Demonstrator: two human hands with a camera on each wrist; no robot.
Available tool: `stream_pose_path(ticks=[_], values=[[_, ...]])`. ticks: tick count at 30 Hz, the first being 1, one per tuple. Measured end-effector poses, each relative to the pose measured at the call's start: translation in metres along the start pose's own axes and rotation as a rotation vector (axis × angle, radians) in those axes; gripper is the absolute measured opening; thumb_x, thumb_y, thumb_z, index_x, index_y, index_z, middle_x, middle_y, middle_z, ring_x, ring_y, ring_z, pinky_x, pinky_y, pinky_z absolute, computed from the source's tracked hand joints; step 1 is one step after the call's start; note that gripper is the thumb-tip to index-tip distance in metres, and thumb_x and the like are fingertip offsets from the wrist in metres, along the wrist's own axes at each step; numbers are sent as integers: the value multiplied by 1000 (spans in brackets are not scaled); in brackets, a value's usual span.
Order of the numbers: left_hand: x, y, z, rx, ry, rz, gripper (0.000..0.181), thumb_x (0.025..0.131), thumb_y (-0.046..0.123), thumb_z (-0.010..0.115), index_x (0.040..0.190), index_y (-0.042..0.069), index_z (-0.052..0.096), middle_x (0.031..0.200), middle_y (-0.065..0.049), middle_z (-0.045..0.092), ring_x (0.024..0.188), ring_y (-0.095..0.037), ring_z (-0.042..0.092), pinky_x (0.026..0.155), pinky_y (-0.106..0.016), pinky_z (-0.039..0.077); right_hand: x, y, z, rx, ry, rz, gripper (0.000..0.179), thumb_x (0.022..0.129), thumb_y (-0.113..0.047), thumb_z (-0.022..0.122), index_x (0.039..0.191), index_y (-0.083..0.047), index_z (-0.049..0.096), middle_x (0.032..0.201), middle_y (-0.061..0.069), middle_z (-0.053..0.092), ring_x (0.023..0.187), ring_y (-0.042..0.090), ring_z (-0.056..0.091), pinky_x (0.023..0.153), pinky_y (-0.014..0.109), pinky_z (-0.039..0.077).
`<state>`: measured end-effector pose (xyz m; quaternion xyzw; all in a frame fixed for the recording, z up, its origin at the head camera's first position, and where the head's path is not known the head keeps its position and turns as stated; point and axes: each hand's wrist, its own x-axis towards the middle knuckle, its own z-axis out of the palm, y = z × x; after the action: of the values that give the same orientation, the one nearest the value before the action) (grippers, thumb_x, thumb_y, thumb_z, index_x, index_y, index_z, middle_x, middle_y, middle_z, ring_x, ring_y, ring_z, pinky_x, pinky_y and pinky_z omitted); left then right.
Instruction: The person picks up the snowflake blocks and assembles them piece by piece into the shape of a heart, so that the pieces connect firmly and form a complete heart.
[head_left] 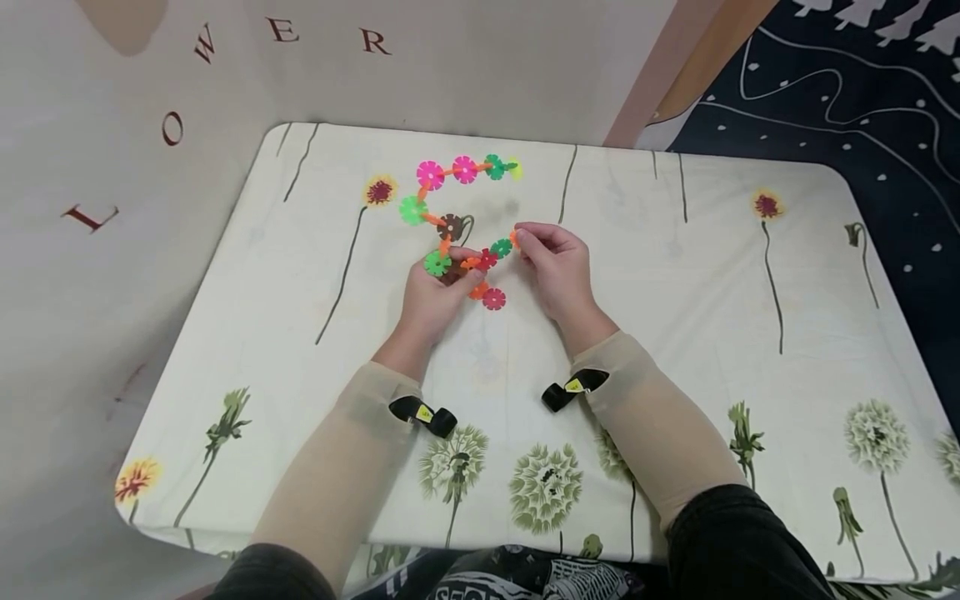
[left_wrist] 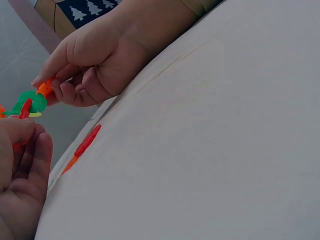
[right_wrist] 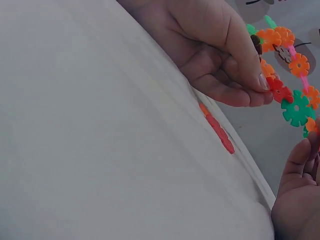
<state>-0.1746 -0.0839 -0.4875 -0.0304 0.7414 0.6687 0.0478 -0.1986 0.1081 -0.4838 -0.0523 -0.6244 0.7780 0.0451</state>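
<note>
A chain of colourful notched plastic discs [head_left: 412, 210] bends over the table in green, pink, orange, brown and red. My left hand [head_left: 429, 296] holds its near part; in the right wrist view the thumb and fingers pinch a red disc [right_wrist: 281, 91]. At the chain's right end, my right hand [head_left: 561, 273] pinches an orange disc [left_wrist: 45, 88] beside a dark green disc [head_left: 501, 248]. Just below the hands, a red disc [head_left: 493, 299] joined to an orange one lies on the tablecloth. Fingers partly hide the chain's middle.
The table [head_left: 652, 333] has a white cloth printed with flowers and stems. A pale wall [head_left: 487, 75] with letters stands behind and to the left. At the right is a dark patterned surface [head_left: 825, 108].
</note>
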Motion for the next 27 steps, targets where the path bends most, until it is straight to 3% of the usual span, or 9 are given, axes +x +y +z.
stream_pose_path(ticks=[7,16,23,27], values=[[0,0,0,0,-10,-12,19,98,17,81,117,17,77,110,-4,73,96,-24,62,79,-25,53,-1,-3,0,89,0,40,11,100,-9,76,109,-5,83,107,8,76,78,17,61,74,22,57],[0,-1,0,26,-22,3,19,98,16,81,118,16,77,113,-1,73,98,-23,62,80,-25,54,-1,-3,0,110,-17,52,10,101,-4,73,105,-4,82,104,7,74,76,16,59,72,21,56],[0,1,0,10,-32,-21,20,98,13,80,118,15,76,114,-4,73,99,-24,62,82,-25,54,0,-1,1,144,-5,42,32,100,4,68,130,12,64,103,6,73,83,15,62,66,19,53],[1,1,0,0,-34,-51,21,98,13,80,119,14,76,115,-4,72,100,-24,62,83,-24,55,0,-1,1,161,-6,44,35,99,6,67,132,14,61,99,5,74,80,15,62,61,20,49]])
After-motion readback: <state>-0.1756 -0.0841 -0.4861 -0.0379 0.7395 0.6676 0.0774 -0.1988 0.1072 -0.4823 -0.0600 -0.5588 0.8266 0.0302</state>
